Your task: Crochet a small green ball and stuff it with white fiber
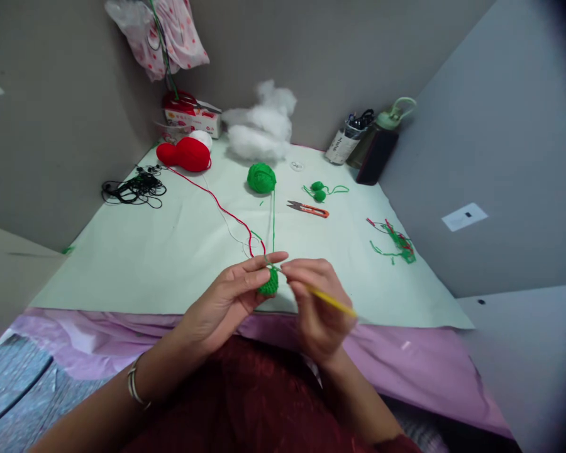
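Between the thumb and fingers of my left hand [231, 292] is a small green crocheted piece [268, 283], partly hidden by the fingers. My right hand [318, 302] grips a yellow-handled crochet hook [332, 301], its tip at the top edge of the piece. A green strand runs from the piece up to a green yarn ball [261, 178]. Red yarn [221, 206] and a thin white thread lead from near my left fingers to the red yarn [186, 155] at the back left. Orange thread snips [308, 209] lie beyond my right hand.
White stuffing [261, 126] sits at the back, beside a box [193, 119] with red-handled scissors. Tangled black cord [134, 187] lies left. Two small green pieces [318, 191] and green-red yarn scraps [399, 242] lie right. A pen cup [343, 143], phone [377, 156] and bottle stand against the wall.
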Motion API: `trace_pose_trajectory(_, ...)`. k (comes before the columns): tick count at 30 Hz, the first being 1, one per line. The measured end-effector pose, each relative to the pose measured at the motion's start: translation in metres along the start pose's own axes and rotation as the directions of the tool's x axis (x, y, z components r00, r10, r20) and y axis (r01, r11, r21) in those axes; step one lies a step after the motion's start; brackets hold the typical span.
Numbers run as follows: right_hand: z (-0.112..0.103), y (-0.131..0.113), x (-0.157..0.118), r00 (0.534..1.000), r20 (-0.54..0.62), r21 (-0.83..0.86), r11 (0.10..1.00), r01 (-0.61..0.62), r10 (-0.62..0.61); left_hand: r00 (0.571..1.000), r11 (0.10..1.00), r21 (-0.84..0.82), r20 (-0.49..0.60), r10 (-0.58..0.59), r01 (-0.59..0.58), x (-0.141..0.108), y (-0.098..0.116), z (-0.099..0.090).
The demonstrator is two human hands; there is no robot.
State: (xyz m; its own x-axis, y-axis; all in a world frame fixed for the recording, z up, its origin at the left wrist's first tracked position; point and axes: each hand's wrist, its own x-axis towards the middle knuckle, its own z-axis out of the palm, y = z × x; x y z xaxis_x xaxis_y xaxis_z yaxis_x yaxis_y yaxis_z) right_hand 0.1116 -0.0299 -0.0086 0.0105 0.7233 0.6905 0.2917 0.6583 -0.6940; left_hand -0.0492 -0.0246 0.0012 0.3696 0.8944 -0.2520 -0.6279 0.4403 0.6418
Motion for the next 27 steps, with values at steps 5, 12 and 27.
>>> trace_pose_trajectory(5,0.002,0.001,0.009,0.943,0.066,0.405,0.855,-0.323,0.325,0.995,0.99,0.105,-0.021,0.1,-0.097,-0.001,0.0,-0.001)
trace_pose_trajectory(12,0.005,0.008,0.007,0.932,0.106,0.412,0.838,-0.358,0.346,0.977,0.926,0.316,0.109,0.182,-0.208,-0.003,-0.001,-0.005)
trace_pose_trajectory(27,-0.001,0.009,0.015,0.883,0.264,0.597,0.653,-0.466,0.389,0.964,0.773,0.578,0.119,0.238,-0.262,-0.009,0.011,-0.01)
